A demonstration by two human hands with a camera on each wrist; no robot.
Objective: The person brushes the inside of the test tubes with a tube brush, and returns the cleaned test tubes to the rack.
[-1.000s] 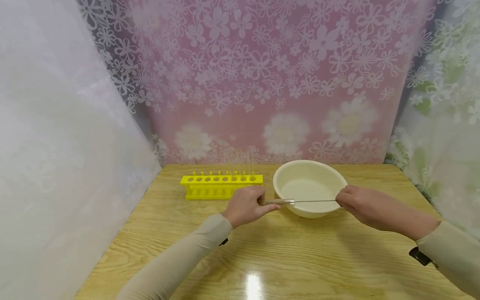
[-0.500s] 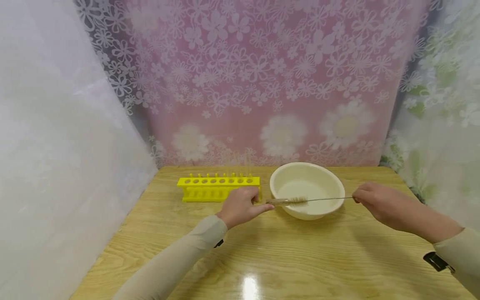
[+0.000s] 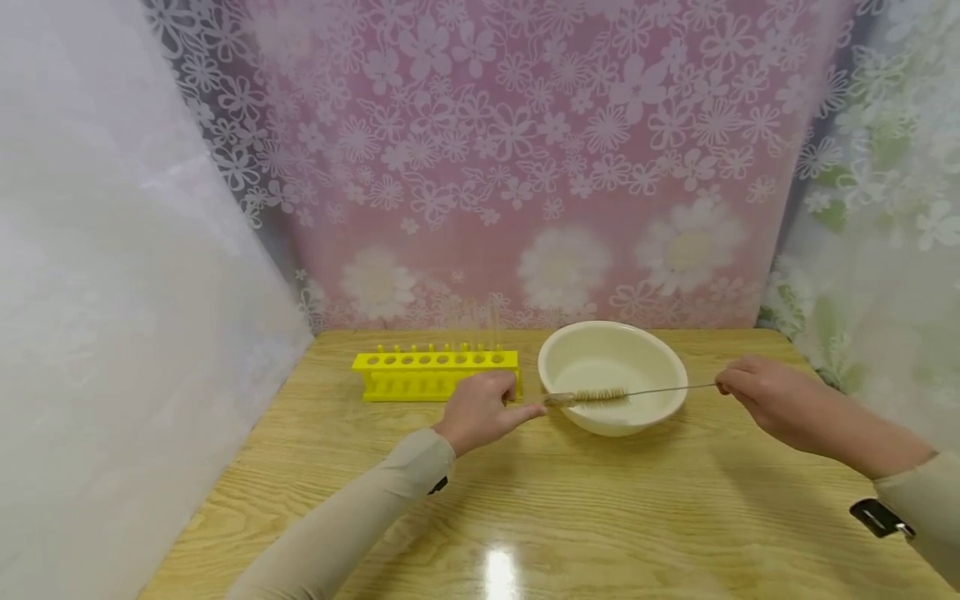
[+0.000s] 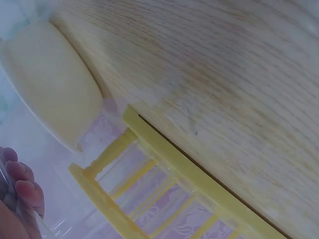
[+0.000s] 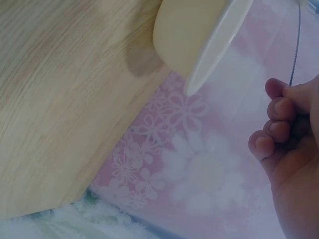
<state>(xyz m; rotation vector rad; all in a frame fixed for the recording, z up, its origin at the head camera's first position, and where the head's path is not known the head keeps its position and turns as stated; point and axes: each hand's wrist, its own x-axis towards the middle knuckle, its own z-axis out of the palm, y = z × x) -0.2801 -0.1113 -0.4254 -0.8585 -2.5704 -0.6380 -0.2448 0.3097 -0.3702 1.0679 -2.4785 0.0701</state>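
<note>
My left hand (image 3: pixel 480 410) grips a clear glass test tube (image 3: pixel 559 400), its mouth facing right; in the left wrist view the tube (image 4: pixel 41 225) runs through the curled fingers (image 4: pixel 30 191). A test tube brush (image 3: pixel 602 395) lies in line with it. Most of its tan bristles show outside the mouth, while the tip end is inside the glass. My right hand (image 3: pixel 798 410) pinches the brush's thin wire stem between thumb and forefinger, and the twisted wire (image 5: pixel 295 47) also shows in the right wrist view. Tube and brush are above the near side of a cream basin (image 3: pixel 611 427).
Behind my left hand stands a yellow test tube rack (image 3: pixel 408 362) with several clear tubes (image 3: pixel 495 325) upright at its right end. Wood-grained table (image 3: pixel 600 517) lies under everything. A pink floral curtain (image 3: pixel 465 167) hangs at the back, with pale sheets at both sides.
My right hand has moved right, drawing the brush out of the tube so its bristles now show beyond the mouth. My left hand keeps hold of the tube, almost in place.
</note>
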